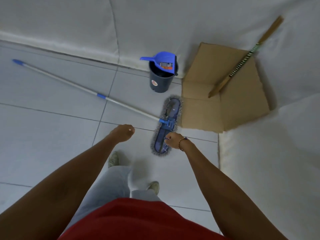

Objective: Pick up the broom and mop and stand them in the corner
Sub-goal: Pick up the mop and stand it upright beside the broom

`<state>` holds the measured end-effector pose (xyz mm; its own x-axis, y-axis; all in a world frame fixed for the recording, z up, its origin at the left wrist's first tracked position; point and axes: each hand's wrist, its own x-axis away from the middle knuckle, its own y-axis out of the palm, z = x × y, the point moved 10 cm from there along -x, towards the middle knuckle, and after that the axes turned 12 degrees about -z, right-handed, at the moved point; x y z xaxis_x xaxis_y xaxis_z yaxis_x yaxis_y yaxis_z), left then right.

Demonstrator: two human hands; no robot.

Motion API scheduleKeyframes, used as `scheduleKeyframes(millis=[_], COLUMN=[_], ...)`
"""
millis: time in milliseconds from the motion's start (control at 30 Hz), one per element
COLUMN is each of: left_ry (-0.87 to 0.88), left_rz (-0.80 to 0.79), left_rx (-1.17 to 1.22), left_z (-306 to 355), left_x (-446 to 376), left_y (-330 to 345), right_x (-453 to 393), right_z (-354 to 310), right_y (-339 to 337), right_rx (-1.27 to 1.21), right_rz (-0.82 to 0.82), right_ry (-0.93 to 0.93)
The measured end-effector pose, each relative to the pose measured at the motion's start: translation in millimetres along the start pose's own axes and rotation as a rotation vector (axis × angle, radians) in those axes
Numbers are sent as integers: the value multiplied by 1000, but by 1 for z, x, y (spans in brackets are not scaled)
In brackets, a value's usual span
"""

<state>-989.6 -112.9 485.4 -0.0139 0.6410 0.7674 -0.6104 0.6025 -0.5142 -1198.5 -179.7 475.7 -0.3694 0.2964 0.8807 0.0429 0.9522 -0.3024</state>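
A flat mop lies on the tiled floor. Its blue and grey fringed head (170, 111) points toward the corner, and its silver handle (72, 83) runs off to the far left, ending in a blue tip. A wooden stick with a green-and-white striped band (242, 62), seemingly the broom's handle, leans in the corner over cardboard; no bristles are visible. My left hand (123, 133) hovers with curled fingers just left of the mop head, holding nothing. My right hand (173, 138) is loosely closed above the near end of the mop head; whether it touches is unclear.
A dark bucket (161, 80) with a blue dustpan (161, 60) in it stands against the far wall. Flattened cardboard (207, 108) fills the corner between two white walls. My feet (114, 159) stand on the tiles just behind the mop head.
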Motion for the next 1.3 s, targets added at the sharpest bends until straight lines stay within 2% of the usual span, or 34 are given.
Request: scheduleKeyframes(millis=[133,233,367,467,533,633,767,867,1100,1200,1300], left_ry=[14,18,3,-86,-123,-148,-36,-35,-62,-92,-112], left_rz=[117,90,48,99,162,179,238,135,143,248,268], left_rx=[57,134,371,550,549,446,429,417,569,785,1152], left_z=[-43,-99,-201,-279,-318,-341,-358,-368,-414,-445,-467], left_x=[14,15,22,38,43,40,24,-1,-53,-81,-109], left_y=[-54,-91,-138,-174,-200,-223,-256,-277,-375,-416,-416], right_x=[-30,-67,-117,-144,-157,-171,-193,-217,-290,-323,-352], right_z=[-72,-149,-244,-307,-339,-364,-396,-416,-478,-507,-533], right_y=[0,-8,-3,13,21,17,-3,-24,-77,-96,-118], right_rx=[105,136,42,39,41,58,41,40,111,43,-138], right_rz=[-31,-4,6,-48,-81,-87,-88,-78,-50,-82,-72], right_ry=[8,-26,-55,-83,-79,-62,-35,-15,27,7,-22])
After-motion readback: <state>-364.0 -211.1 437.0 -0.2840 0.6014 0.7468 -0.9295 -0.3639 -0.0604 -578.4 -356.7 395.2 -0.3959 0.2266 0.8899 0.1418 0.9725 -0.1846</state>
